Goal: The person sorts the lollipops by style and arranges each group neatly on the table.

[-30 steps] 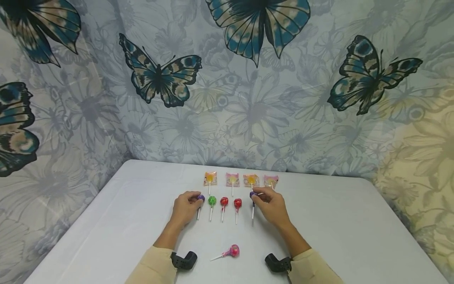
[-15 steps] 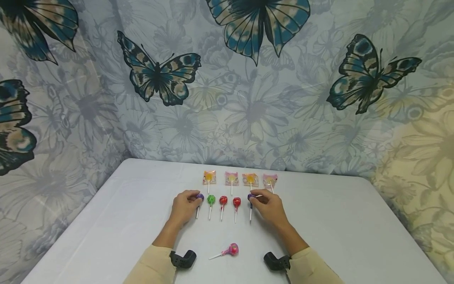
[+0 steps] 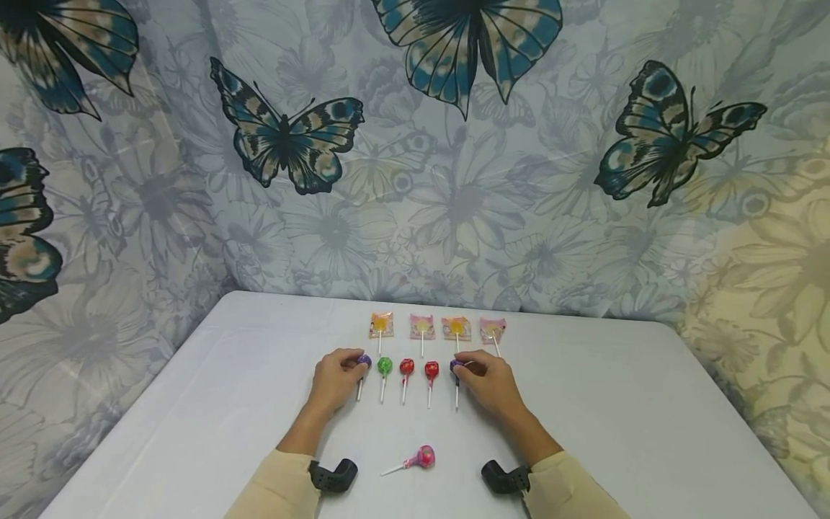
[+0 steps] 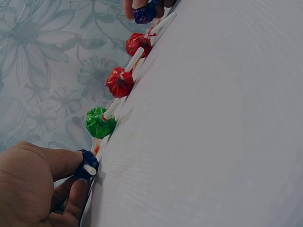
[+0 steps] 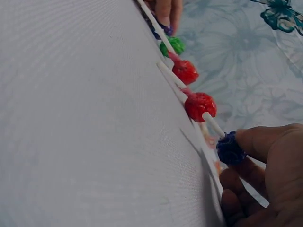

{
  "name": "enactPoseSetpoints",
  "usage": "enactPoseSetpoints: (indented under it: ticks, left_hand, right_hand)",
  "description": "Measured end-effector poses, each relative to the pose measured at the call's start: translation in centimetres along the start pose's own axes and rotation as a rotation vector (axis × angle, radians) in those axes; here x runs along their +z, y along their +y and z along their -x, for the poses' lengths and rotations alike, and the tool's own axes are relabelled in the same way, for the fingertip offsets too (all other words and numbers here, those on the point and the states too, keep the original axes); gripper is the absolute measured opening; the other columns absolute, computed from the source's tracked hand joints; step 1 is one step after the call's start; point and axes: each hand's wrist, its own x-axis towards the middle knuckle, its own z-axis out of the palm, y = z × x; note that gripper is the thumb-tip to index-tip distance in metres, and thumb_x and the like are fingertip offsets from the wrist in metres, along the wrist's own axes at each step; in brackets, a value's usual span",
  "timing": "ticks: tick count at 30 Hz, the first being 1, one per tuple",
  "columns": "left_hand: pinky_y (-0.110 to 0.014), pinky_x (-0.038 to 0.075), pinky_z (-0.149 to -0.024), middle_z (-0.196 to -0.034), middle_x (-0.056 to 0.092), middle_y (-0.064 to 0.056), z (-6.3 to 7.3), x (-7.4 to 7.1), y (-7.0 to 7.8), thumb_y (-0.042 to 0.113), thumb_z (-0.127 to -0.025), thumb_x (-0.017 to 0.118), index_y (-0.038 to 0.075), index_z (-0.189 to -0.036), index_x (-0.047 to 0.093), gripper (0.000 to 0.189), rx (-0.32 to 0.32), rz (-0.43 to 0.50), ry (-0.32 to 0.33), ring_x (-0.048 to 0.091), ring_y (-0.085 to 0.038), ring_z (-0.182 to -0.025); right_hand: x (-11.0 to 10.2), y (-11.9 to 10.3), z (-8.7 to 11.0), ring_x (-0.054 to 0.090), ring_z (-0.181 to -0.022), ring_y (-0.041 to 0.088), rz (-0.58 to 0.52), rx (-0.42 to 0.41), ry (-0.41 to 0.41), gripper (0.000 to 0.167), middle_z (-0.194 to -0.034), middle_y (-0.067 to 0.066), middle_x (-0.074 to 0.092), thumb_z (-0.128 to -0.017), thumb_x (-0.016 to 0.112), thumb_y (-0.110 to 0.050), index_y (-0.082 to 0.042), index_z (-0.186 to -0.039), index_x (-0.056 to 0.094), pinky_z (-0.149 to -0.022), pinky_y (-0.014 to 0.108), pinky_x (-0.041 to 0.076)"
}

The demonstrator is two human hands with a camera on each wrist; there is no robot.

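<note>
My left hand [image 3: 333,378] pinches the head of a purple-wrapped lollipop [image 4: 86,163] at the left end of a row on the white table. At the row's right end, my right hand [image 3: 493,380] holds another purple-wrapped lollipop [image 5: 230,149] by its head, between thumb and fingers. Both of their sticks point toward me. Between the hands lie a green lollipop [image 3: 385,365], a red lollipop [image 3: 406,367] and a second red lollipop [image 3: 431,370], apart from one another. Whether the right lollipop touches the table is hard to tell.
Behind the row lie several flat lollipops in clear packets, from an orange one [image 3: 381,324] to a pink one [image 3: 493,330]. A pink lollipop [image 3: 425,456] lies sideways between my forearms. The white table [image 3: 616,411] meets a butterfly-patterned backdrop [image 3: 454,238] at its far edge.
My right hand has brought its purple lollipop slightly toward me and left, level with the row. The left hand keeps its pinch in place. The head view has shifted slightly.
</note>
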Motion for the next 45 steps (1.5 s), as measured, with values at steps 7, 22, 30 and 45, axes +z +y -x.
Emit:
enactPoseSetpoints:
  ticks: [7, 22, 30, 45]
  left_hand:
    - [-0.03, 0.05, -0.068, -0.083, 0.063, -0.001, 0.0, 0.1, -0.1, 0.004, -0.084, 0.071, 0.0, -0.11, 0.07, 0.026, -0.001, -0.001, -0.002, 0.057, -0.015, -0.076]
    - [-0.031, 0.049, -0.069, -0.084, 0.063, -0.002, -0.2, 0.3, -0.1, 0.003, -0.084, 0.072, 0.001, -0.11, 0.071, 0.026, -0.003, -0.002, 0.006, 0.057, -0.016, -0.077]
    - [-0.031, 0.049, -0.069, -0.083, 0.063, -0.002, -0.1, 0.0, 0.0, 0.004, -0.083, 0.072, 0.001, -0.109, 0.071, 0.026, -0.015, -0.012, 0.004, 0.057, -0.016, -0.076]
    - [-0.03, 0.051, -0.069, -0.085, 0.064, -0.003, 0.0, 0.0, -0.2, 0.004, -0.084, 0.072, 0.0, -0.109, 0.07, 0.025, -0.005, -0.006, 0.006, 0.059, -0.017, -0.078]
  right_hand:
    - [0.0, 0.4, 0.0, 0.056, -0.07, 0.015, 0.053, 0.014, 0.002, 0.018, -0.081, -0.001, 0.066, -0.082, 0.076, -0.007, -0.008, -0.1, 0.075, -0.062, 0.028, 0.047]
    - [0.1, 0.5, -0.4, 0.053, -0.072, 0.014, 0.117, 0.053, -0.034, 0.019, -0.081, -0.003, 0.064, -0.084, 0.075, -0.008, -0.007, -0.102, 0.074, -0.064, 0.03, 0.047]
    - [0.3, 0.3, -0.3, 0.055, -0.074, 0.015, 0.121, 0.096, -0.04, 0.021, -0.082, -0.002, 0.064, -0.084, 0.074, -0.011, -0.008, -0.105, 0.073, -0.067, 0.032, 0.048]
    - [-0.5, -1.3, 0.3, 0.061, -0.081, 0.017, 0.082, 0.035, 0.103, 0.026, -0.1, 0.004, 0.067, -0.086, 0.072, -0.015, -0.005, -0.109, 0.071, -0.07, 0.035, 0.05]
